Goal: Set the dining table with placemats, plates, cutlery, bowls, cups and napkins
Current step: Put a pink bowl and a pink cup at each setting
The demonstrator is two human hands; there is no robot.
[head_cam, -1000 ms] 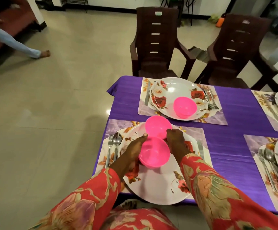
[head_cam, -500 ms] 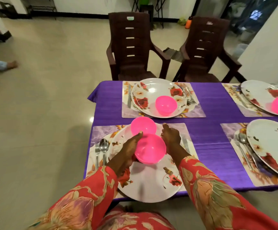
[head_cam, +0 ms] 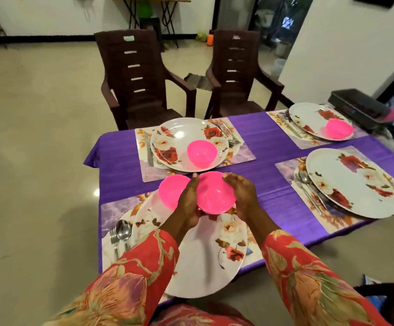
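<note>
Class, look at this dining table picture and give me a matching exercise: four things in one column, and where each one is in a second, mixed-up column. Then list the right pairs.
Things
1. held pink bowl
2. spoon
3. knife
4. black tray

Places
A. left of the far plate
B. far right, beyond the table end
C. between both hands, left hand and right hand
D. left of the near plate

Pairs: 1-C, 2-D, 3-A, 4-B

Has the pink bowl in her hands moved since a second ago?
Yes. The held pink bowl has shifted away from her, toward the far edge of the near plate; it now overlaps the rim beside the resting bowl.
</note>
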